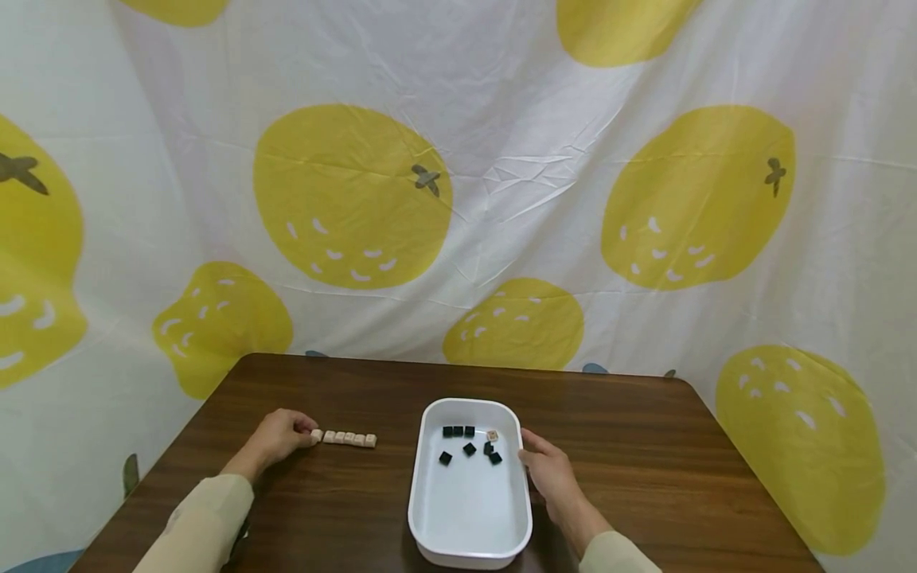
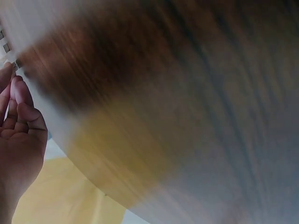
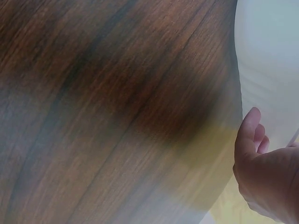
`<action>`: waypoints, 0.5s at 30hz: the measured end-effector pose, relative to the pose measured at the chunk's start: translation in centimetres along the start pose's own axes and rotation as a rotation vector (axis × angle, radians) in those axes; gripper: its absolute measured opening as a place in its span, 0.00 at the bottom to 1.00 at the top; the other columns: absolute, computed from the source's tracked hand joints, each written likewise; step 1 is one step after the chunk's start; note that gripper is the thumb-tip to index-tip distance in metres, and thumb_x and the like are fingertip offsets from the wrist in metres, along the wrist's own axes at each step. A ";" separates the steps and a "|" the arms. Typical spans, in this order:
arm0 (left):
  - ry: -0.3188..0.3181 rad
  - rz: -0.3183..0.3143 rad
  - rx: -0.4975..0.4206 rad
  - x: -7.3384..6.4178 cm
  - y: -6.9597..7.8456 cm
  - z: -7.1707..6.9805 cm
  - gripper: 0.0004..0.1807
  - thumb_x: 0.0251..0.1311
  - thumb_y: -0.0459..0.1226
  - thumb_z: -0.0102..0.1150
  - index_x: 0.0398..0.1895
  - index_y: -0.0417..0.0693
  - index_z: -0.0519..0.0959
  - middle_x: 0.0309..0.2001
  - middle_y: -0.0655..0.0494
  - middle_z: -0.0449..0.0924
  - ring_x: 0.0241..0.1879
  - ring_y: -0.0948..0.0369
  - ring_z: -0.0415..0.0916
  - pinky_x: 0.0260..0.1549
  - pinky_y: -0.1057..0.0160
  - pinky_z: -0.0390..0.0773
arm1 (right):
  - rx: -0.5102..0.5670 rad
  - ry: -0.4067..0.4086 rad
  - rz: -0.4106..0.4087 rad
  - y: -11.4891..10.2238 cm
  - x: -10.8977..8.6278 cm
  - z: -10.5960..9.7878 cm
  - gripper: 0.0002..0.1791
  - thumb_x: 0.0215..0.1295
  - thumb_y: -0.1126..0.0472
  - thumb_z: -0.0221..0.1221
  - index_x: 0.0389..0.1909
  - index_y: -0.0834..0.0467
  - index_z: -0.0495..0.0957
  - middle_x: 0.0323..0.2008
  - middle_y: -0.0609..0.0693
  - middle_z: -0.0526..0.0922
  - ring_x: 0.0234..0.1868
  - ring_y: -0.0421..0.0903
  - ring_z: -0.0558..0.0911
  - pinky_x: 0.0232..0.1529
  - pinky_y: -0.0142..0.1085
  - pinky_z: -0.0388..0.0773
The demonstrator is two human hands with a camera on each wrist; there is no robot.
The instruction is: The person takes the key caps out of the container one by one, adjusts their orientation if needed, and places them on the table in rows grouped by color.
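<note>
My left hand [image 1: 281,434] pinches a small cream keycap [image 1: 317,435] between thumb and fingertips. It stands at the left end of a row of cream keycaps [image 1: 349,438] on the table, a narrow gap from the others. In the left wrist view the left hand [image 2: 21,126] shows at the edge, its fingertips meeting the keycap. With thumb and fingers, my right hand [image 1: 555,477] holds the right rim of a white tray [image 1: 469,549]. Inside it lie several black keycaps [image 1: 469,450], some lined up, and one cream keycap [image 1: 492,435] with a brownish marking.
Everything stands on a dark brown wooden table [image 1: 645,446] with rounded back corners. A white curtain [image 1: 501,159] with yellow lemon prints hangs behind it and at both sides. The tray stands near the table's front middle, right of the row.
</note>
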State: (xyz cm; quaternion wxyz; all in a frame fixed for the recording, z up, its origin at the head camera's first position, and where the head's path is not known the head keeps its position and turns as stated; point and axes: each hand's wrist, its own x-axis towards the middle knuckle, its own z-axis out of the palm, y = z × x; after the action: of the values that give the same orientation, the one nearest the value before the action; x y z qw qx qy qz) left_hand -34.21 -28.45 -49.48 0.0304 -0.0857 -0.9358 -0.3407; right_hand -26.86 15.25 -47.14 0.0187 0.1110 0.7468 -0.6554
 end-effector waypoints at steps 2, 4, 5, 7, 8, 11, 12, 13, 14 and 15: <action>-0.003 -0.006 -0.002 0.0 0.1 0.1 0.06 0.56 0.31 0.68 0.35 0.37 0.85 0.30 0.55 0.80 0.31 0.59 0.72 0.34 0.58 0.73 | 0.000 0.003 -0.002 0.0 0.0 0.0 0.26 0.71 0.64 0.51 0.69 0.63 0.68 0.53 0.67 0.79 0.41 0.52 0.82 0.33 0.46 0.80; -0.006 -0.014 -0.006 0.0 0.1 0.2 0.06 0.56 0.31 0.68 0.35 0.37 0.85 0.30 0.55 0.80 0.32 0.59 0.72 0.34 0.58 0.73 | -0.002 0.004 -0.003 0.0 0.0 0.0 0.26 0.71 0.64 0.51 0.68 0.63 0.69 0.52 0.67 0.79 0.40 0.53 0.82 0.32 0.46 0.80; -0.008 -0.017 -0.011 0.0 0.1 0.2 0.06 0.56 0.31 0.68 0.36 0.37 0.85 0.30 0.55 0.80 0.32 0.59 0.72 0.34 0.58 0.73 | -0.006 0.005 -0.002 0.0 0.1 0.0 0.26 0.71 0.64 0.51 0.68 0.63 0.69 0.52 0.66 0.79 0.40 0.53 0.82 0.32 0.46 0.80; -0.011 -0.021 -0.015 0.0 0.1 0.2 0.07 0.56 0.31 0.68 0.36 0.37 0.85 0.30 0.55 0.79 0.32 0.59 0.73 0.34 0.58 0.73 | -0.008 0.007 0.008 0.0 0.1 0.1 0.26 0.70 0.63 0.52 0.68 0.62 0.69 0.52 0.65 0.79 0.40 0.53 0.82 0.32 0.45 0.80; -0.013 -0.022 -0.016 0.0 0.2 0.2 0.07 0.55 0.31 0.68 0.37 0.37 0.84 0.30 0.55 0.79 0.32 0.59 0.73 0.34 0.58 0.73 | -0.010 0.008 0.011 0.1 0.1 0.1 0.26 0.71 0.63 0.52 0.68 0.62 0.69 0.52 0.65 0.79 0.39 0.53 0.82 0.32 0.45 0.80; -0.020 -0.029 -0.024 -0.1 0.3 0.2 0.08 0.55 0.30 0.68 0.38 0.36 0.84 0.30 0.55 0.79 0.33 0.59 0.73 0.34 0.58 0.73 | -0.011 0.005 0.011 0.1 0.1 0.1 0.26 0.71 0.63 0.51 0.68 0.62 0.69 0.52 0.65 0.79 0.40 0.54 0.83 0.32 0.46 0.80; -0.023 -0.030 -0.023 -0.1 0.3 0.2 0.09 0.54 0.30 0.68 0.39 0.36 0.84 0.31 0.55 0.79 0.33 0.59 0.73 0.34 0.58 0.73 | -0.011 0.005 0.012 0.1 0.1 0.1 0.26 0.71 0.63 0.51 0.69 0.62 0.69 0.52 0.65 0.79 0.40 0.54 0.83 0.32 0.46 0.80; -0.025 -0.034 -0.027 -0.1 0.4 0.2 0.09 0.54 0.29 0.68 0.39 0.36 0.84 0.31 0.55 0.79 0.33 0.59 0.73 0.35 0.58 0.74 | -0.009 0.004 0.012 0.1 0.1 0.1 0.26 0.71 0.63 0.51 0.69 0.61 0.69 0.52 0.65 0.79 0.40 0.54 0.83 0.32 0.46 0.80; -0.027 -0.035 -0.028 -0.1 0.4 0.2 0.10 0.54 0.29 0.68 0.40 0.36 0.84 0.31 0.55 0.79 0.33 0.59 0.73 0.35 0.58 0.74 | -0.010 0.000 0.004 0.1 0.0 0.1 0.26 0.71 0.64 0.51 0.69 0.62 0.69 0.52 0.66 0.79 0.40 0.54 0.83 0.31 0.46 0.81; -0.028 -0.036 -0.031 -0.1 0.4 0.2 0.10 0.54 0.29 0.68 0.40 0.36 0.84 0.31 0.55 0.79 0.34 0.58 0.73 0.35 0.58 0.74 | -0.007 -0.002 0.003 0.1 0.0 0.0 0.26 0.71 0.64 0.51 0.69 0.62 0.68 0.52 0.66 0.79 0.40 0.54 0.83 0.32 0.46 0.81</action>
State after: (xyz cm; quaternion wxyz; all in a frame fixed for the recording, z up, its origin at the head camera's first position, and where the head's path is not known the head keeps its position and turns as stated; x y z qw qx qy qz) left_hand -34.02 -28.03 -49.43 0.0099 -0.0743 -0.9321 -0.3544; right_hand -26.84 15.23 -47.21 0.0208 0.1116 0.7490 -0.6528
